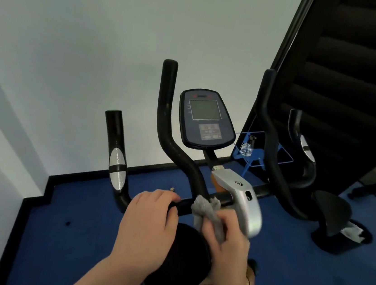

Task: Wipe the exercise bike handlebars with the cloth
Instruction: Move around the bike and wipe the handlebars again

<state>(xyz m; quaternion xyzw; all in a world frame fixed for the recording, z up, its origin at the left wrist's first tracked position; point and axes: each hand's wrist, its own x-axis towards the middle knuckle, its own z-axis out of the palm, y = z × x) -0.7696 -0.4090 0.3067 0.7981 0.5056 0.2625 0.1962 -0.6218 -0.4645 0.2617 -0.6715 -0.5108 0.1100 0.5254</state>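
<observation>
- Your left hand curls over the black crossbar of the handlebars, fingers wrapped round the tube.
- Your right hand grips the grey cloth, fingers closed on its bunched lower part.
- The upper end of the cloth lies draped on the crossbar, just beside the left hand and near the silver stem.
- The console stands tilted above the stem, between the two tall inner bars.
- A spray bottle sits in a blue rack behind the right bar.
- The floor is blue carpet; a black seat shows below your hands.
</observation>
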